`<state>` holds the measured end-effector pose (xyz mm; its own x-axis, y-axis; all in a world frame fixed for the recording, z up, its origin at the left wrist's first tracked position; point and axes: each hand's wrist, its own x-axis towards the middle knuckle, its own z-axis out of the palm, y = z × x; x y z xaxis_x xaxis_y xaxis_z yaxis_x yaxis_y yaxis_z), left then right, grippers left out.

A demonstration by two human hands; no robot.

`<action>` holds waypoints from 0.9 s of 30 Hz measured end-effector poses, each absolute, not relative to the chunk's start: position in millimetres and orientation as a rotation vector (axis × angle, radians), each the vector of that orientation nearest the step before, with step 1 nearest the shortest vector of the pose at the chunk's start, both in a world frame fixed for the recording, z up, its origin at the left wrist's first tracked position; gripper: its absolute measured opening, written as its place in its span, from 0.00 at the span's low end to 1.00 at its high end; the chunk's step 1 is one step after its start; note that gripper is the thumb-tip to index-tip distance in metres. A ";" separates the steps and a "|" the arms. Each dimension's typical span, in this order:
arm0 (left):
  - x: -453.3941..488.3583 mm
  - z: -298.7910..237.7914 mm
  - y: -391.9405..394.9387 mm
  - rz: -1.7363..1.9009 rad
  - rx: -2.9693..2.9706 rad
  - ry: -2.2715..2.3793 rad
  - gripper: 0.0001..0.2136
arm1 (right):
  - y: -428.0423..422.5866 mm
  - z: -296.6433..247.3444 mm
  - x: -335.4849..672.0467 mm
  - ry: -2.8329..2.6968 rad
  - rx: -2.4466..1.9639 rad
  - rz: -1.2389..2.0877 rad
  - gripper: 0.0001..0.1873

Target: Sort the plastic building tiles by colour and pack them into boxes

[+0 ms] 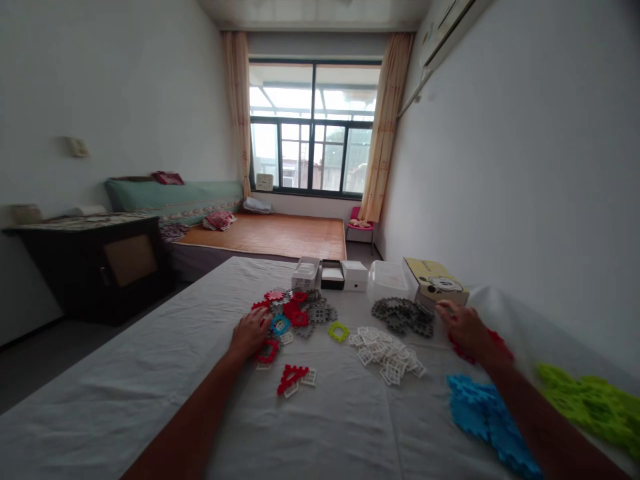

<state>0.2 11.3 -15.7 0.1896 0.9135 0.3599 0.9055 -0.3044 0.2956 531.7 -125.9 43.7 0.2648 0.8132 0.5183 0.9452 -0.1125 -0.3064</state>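
My left hand (251, 330) rests at the left edge of a mixed pile of toothed plastic building pieces, its fingers apart, with no piece visibly held. In that pile are red pieces (296, 313), grey pieces (320, 311) and a blue square ring (280, 325). Over a heap of red toothed pieces (495, 343) on the right hovers my right hand (465, 328), slightly blurred, fingers loosely apart; it partly covers them. A dark grey heap (403, 315) lies just left of it. One lime-green ring (339, 332) and a red triangular piece (291, 379) lie apart between my arms.
White lattice pieces (387, 353) are heaped mid-table. Blue pieces (487, 417) and lime-green pieces (590, 403) lie near my right forearm. Along the far edge stand small boxes (355, 275), a clear plastic tub (387, 279) and a yellow box (436, 279). A bed (295, 233) is beyond.
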 end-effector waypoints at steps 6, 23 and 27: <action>20.0 -8.3 -11.4 0.844 2.463 1.438 0.18 | -130.4 37.6 342.1 -2.027 -1.469 0.281 0.17; -0.2 -7.0 -8.0 0.988 2.394 1.348 0.19 | -145.8 10.1 226.9 -2.077 -1.288 0.329 0.14; -4.5 -14.0 0.7 0.996 2.399 1.338 0.19 | -140.7 29.3 282.3 -1.977 -1.352 0.128 0.09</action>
